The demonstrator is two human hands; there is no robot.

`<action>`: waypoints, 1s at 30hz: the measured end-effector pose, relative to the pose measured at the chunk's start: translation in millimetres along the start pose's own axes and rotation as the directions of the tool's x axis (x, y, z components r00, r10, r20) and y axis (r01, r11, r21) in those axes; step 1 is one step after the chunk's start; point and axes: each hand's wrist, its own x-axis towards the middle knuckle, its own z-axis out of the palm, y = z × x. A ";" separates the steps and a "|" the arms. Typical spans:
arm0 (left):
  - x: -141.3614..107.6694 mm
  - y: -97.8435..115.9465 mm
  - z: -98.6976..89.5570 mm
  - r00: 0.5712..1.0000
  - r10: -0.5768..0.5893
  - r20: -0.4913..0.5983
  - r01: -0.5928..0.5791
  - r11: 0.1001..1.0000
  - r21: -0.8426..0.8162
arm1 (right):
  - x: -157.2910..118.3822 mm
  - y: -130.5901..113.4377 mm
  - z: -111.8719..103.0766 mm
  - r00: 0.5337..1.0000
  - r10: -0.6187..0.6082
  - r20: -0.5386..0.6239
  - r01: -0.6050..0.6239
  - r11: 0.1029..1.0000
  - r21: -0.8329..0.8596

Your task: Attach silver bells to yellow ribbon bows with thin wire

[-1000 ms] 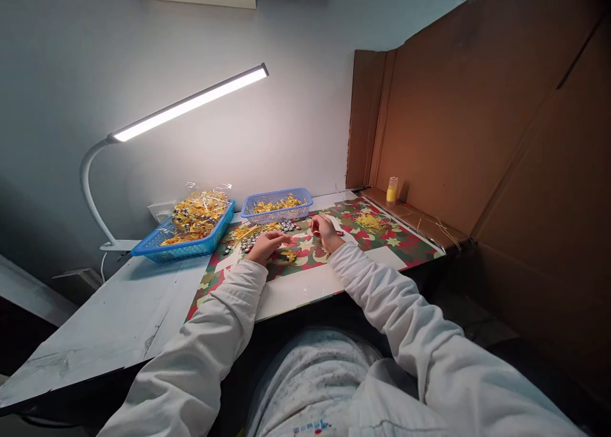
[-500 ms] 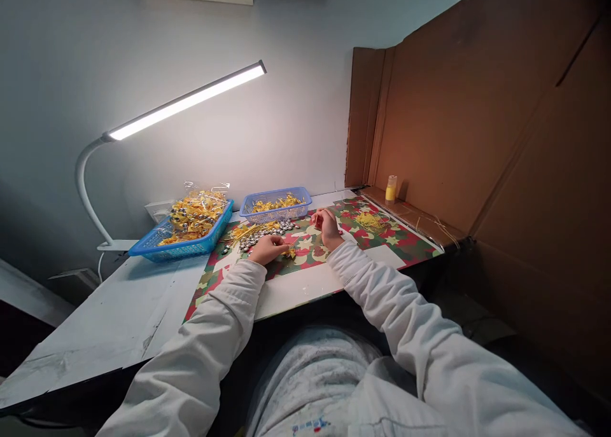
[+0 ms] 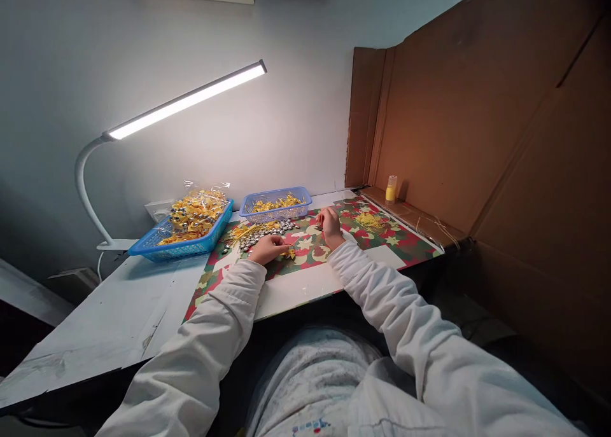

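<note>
Work in hand on a patterned sheet (image 3: 329, 254). The left hand (image 3: 266, 249) is closed in a pinch at its fingertips on a small yellow piece (image 3: 291, 252), which lies low over the sheet, just right of those fingers. The right hand (image 3: 330, 224) is raised beside it, with fingers curled and drawn together; whether they grip anything cannot be told.

Extent of work: the larger blue basket (image 3: 179, 254) carries a heap of yellow pieces mixed with silver beads, seemingly made up; the smaller blue basket (image 3: 274, 218) holds further yellow pieces whose state is unclear. Loose silver beads (image 3: 260, 234) lie beyond the left hand, beside yellow cords (image 3: 237, 235), and a tangle of yellow strands (image 3: 370, 221) lies well to the right; these appear unused. The piece in hand seems unfinished, though its exact stage is too small to judge.

Orientation: the yellow piece extends rightward from the left fingertips, toward the right hand's side. Its long axis appears roughly crosswise to the person; which end leads cannot be told.
</note>
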 end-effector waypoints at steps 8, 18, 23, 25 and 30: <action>0.7 -1.0 -0.2 1.000 -0.008 0.030 0.012 0.991 -0.132 | -9.4 5.4 -4.4 0.975 -0.022 0.219 0.186 0.615 -0.766; 2.8 -7.4 -1.4 0.999 0.025 0.021 -0.020 0.976 -0.218 | -17.7 2.3 1.5 0.875 -0.157 0.458 0.446 0.631 -0.635; 2.3 -4.7 -2.2 0.999 0.052 -0.003 -0.051 0.964 -0.260 | -29.3 3.5 12.2 0.694 -0.162 0.702 0.574 0.714 -0.402; 0.9 -2.0 -2.8 1.000 0.028 0.003 -0.026 0.959 -0.282 | -30.3 4.5 13.0 0.699 -0.156 0.697 0.569 0.713 -0.411; -2.0 2.8 -3.4 0.999 0.000 0.043 0.015 0.945 -0.326 | -28.0 5.2 11.4 0.719 -0.158 0.677 0.553 0.721 -0.419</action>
